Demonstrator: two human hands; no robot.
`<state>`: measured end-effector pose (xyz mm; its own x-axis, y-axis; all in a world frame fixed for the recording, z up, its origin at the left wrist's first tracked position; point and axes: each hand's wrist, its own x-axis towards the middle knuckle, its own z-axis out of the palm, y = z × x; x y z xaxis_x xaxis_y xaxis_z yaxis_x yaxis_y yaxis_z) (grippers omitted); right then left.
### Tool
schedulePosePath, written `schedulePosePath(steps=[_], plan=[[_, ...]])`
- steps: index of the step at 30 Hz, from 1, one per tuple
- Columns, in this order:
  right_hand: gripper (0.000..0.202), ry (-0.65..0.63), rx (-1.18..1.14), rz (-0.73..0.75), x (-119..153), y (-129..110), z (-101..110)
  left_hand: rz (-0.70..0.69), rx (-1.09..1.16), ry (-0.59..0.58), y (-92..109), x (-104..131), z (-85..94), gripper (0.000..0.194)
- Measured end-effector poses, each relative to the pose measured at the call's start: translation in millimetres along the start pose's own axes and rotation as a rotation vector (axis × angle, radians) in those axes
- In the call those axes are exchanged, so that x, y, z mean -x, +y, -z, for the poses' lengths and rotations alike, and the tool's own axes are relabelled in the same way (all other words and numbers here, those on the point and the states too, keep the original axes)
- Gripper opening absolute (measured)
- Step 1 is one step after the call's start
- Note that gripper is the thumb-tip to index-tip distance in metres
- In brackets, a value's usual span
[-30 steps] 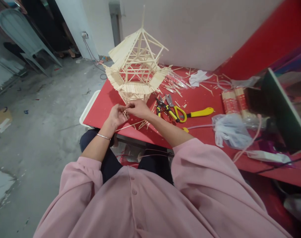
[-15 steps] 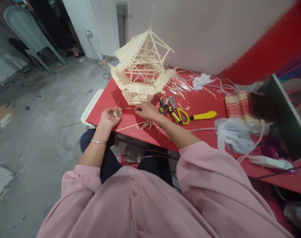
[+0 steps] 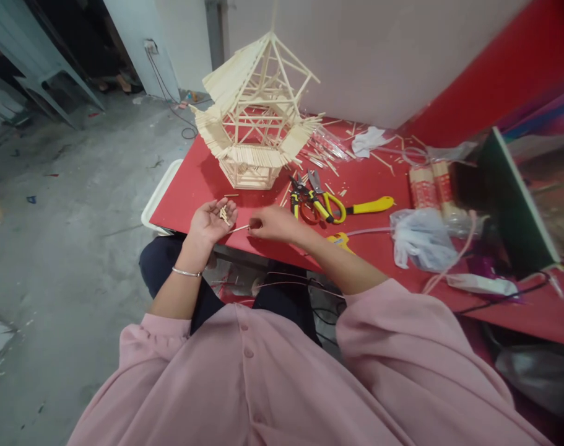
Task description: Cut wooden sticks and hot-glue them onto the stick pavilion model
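My left hand (image 3: 213, 221) is palm up and cupped around a small heap of short wooden stick pieces (image 3: 225, 215). Close to its right, my right hand (image 3: 275, 224) is closed in a pinch at the end of a thin wooden stick (image 3: 239, 229), low over the table's front edge. My fingers partly cover that end. Behind both hands stands a pagoda-like model built of wooden sticks (image 3: 256, 155), with its roof partly covered. One short stick (image 3: 231, 196) lies between the model and my left hand.
On the red table (image 3: 369, 186), right of my right hand, lie pliers (image 3: 321, 207), scissors (image 3: 336, 207), a yellow-handled tool (image 3: 372, 205) and a yellow glue gun (image 3: 340, 240). Farther right are a plastic bag (image 3: 418, 238) and bundled sticks (image 3: 423, 189). Loose sticks lie behind.
My right hand has moved from the model's base toward the front edge, closer to my left hand. My left hand still cups the stick pieces. The view has shifted slightly.
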<state>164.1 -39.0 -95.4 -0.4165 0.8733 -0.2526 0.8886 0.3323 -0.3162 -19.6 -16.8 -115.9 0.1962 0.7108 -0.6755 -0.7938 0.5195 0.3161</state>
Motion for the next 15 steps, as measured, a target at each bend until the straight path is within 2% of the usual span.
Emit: schedulePosePath(steps=[2,4,6,11,15], plan=[[0.020,0.027,0.014,-0.017,-0.3,-12.2,-13.5,-0.007,-0.005,-0.007,-5.0,1.3,-1.2,0.020],[0.018,0.038,0.004,-0.016,-4.0,-15.7,-16.9,-0.025,-0.011,0.013,-6.8,3.4,-1.4,0.019],[0.018,0.046,-0.030,-0.011,-9.0,-10.3,-7.4,-0.031,-0.017,0.029,-6.8,5.7,-1.3,0.019],[0.024,0.144,-0.240,0.055,-14.9,6.8,37.0,0.038,-0.034,-0.005,-16.0,6.3,-6.6,0.021],[0.019,0.129,-0.359,0.165,-11.0,3.3,44.8,0.077,0.000,-0.100,-31.7,3.1,-14.3,0.028]])
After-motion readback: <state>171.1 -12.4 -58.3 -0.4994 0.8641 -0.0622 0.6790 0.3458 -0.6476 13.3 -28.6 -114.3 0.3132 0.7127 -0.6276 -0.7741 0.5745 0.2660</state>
